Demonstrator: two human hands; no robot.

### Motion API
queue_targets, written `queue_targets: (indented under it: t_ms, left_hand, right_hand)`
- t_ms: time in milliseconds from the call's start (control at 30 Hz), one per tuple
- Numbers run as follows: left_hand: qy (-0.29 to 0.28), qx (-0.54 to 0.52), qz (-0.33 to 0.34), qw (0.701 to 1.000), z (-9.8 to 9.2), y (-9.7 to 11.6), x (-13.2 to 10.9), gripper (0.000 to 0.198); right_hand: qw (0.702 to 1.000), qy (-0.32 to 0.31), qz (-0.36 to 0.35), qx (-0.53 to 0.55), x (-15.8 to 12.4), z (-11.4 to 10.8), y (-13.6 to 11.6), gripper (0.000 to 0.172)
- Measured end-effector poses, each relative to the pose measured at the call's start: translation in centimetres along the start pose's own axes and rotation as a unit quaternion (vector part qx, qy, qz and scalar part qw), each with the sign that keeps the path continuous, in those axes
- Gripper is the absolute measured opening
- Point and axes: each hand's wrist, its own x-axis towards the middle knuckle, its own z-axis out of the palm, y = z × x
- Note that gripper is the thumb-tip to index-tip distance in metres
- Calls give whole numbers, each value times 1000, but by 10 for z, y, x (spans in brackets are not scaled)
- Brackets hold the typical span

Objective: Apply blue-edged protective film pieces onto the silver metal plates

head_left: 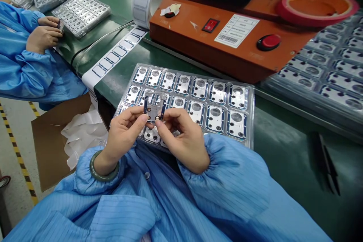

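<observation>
The scene is brightly and evenly lit; glare is caught on the plastic tray (238,96), and the right edge is blurred.

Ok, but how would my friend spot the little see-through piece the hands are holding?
Start at the orange machine, then look down to the clear tray in front of it. Above the tray, the left hand and right hand pinch a small see-through piece. Unlike its neighbours lying in the tray, it is held up, with a dark outline.

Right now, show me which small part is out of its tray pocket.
The part pinched between the left hand and right hand, above the blister tray; the others in view sit in their pockets.
</observation>
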Motion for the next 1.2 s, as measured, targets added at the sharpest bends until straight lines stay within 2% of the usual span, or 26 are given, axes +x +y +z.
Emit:
queue_targets:
  t_ms: [200, 467, 733, 967, 1200]
  left_hand:
    - [13, 21, 36, 999, -2, -2, 0, 17]
    - [48, 70, 43, 995, -1, 0, 0, 15]
    - [58, 139, 119, 981, 2, 2, -2, 16]
    - [82, 131, 119, 981, 2, -2, -1, 18]
    - [81, 158, 168, 970, 4, 2, -1, 20]
  right_hand:
    - [1000, -1, -15, -3, 0, 0, -2, 11]
    - [999, -22, -40, -22, -2, 1, -2, 11]
    - [998, -26, -48, -18, -3, 1, -1, 11]
    - [997, -47, -57, -27, -4, 1, -1, 10]
    - [997, -47, -62, -22, -3, 2, -1, 10]
